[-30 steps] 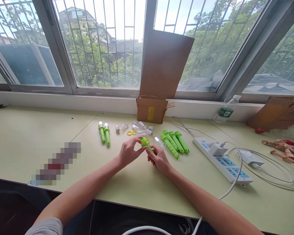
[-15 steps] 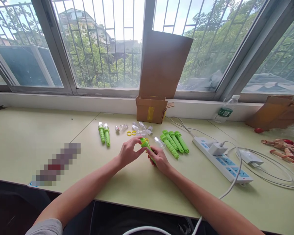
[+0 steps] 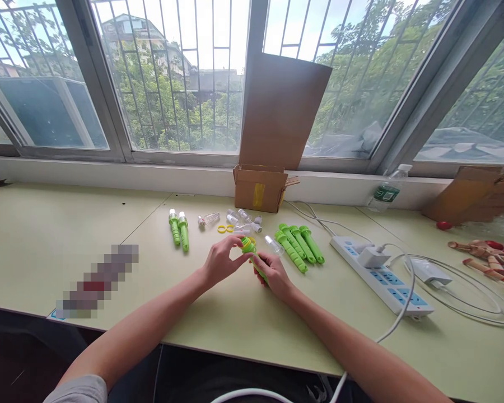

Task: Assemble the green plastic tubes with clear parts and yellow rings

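My right hand (image 3: 274, 274) is wrapped round the lower end of a green ribbed toy handle (image 3: 251, 249), held just above the table. My left hand (image 3: 222, 258) pinches the handle's top end, where a yellow ring sits. Right of my hands lie three more green handles (image 3: 300, 245) side by side. A clear small bottle (image 3: 273, 244) lies just beyond my right hand. Two green handles with clear bottles fitted (image 3: 178, 228) lie to the left. Loose clear bottles (image 3: 244, 219) and yellow rings (image 3: 225, 228) are scattered behind my hands.
A small open cardboard box (image 3: 259, 187) stands against the window sill, a cardboard sheet (image 3: 283, 109) leaning behind it. A white power strip (image 3: 382, 275) with plugs and cables lies at the right. Wooden toys (image 3: 489, 257) and a water bottle (image 3: 388, 190) are far right.
Both hands stay on the green handle with only slight finger shifts; the right hand has slid a little closer along the handle.
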{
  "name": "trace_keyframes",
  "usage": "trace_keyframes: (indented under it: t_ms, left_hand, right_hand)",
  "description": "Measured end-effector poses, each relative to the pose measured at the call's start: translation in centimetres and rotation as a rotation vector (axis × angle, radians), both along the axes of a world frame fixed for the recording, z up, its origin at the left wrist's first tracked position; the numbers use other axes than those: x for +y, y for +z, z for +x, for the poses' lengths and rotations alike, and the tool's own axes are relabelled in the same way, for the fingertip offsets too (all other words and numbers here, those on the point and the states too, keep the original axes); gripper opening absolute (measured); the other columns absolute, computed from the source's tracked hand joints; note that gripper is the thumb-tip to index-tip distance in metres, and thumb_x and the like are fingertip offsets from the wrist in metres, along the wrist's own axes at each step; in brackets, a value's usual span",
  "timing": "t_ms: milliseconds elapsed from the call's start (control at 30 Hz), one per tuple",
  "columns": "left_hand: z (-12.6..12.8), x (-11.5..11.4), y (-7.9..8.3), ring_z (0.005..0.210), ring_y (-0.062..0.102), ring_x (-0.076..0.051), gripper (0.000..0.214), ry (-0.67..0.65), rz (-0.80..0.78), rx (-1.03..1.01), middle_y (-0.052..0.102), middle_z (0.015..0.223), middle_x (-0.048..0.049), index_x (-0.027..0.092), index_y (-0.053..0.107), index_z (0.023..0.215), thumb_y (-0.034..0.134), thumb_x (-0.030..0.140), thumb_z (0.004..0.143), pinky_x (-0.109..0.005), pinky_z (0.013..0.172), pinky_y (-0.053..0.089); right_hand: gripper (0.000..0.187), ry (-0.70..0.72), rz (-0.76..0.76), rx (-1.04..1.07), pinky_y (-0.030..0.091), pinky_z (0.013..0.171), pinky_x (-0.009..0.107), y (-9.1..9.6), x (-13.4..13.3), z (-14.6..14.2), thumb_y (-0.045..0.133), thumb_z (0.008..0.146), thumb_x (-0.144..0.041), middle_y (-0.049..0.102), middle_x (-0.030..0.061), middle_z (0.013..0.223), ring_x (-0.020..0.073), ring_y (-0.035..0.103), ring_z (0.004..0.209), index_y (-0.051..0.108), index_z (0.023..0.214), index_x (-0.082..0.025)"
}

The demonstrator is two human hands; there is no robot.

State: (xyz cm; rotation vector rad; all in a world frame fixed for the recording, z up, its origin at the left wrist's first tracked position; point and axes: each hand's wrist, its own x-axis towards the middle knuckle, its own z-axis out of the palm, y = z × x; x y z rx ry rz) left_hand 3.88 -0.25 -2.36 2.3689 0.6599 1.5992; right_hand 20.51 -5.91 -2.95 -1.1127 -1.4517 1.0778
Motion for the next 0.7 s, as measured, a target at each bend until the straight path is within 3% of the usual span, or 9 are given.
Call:
trace_keyframes:
  t_ms: [700]
  left_hand:
    - [0.02, -0.3, 0.53, 0.093, 0.066, -0.017, 0.024, -0.042, -0.039, -0.015, 0.067, 0.105, -0.0072, 0.018, 0.051, 0.086, 0.068, 0.031, 0.076, -0.033, 0.074, 0.061]
  right_hand:
    - [0.036, 0.037, -0.041, 0.036, 0.025, 0.031, 0.02, 0.55, -0.16, 0.04, 0.051, 0.082, -0.052, 0.045, -0.0056, 0.047, 0.0069, 0.036, 0.033, 0.056, 0.075, -0.016]
